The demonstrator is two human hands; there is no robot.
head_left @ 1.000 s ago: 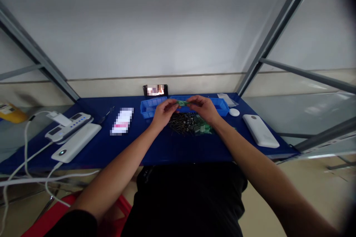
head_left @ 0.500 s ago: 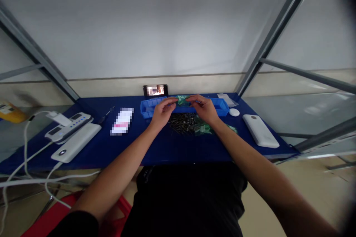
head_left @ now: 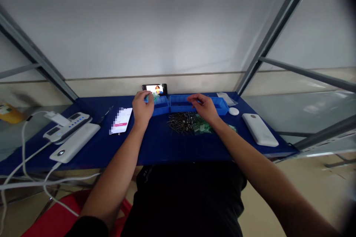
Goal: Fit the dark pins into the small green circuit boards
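My left hand (head_left: pixel 142 108) is closed on a small green plastic bag (head_left: pixel 154 97), held over the left blue bin (head_left: pixel 161 109). Above the longer blue bin (head_left: pixel 180 109) is my right hand (head_left: pixel 205 108), its fingers bent and drawn together; whether something small sits between the fingertips is not visible. On the table in front of the bins lies a pile of dark metal screws (head_left: pixel 180 123). Beside it, partly under my right wrist, are several green plastic bags (head_left: pixel 202 127).
A phone (head_left: pixel 154 89) leans near the wall and another phone (head_left: pixel 121 120) lies at left. White power banks (head_left: pixel 260 129) (head_left: pixel 75 143) rest at both sides, with a power strip (head_left: pixel 68 127) and cables at left. A round white lid (head_left: pixel 234 111) sits right of the bins.
My left hand has moved left, carrying the green bag away from my right hand to above the left bin. My right hand has stayed nearly in place and no longer touches the bag.
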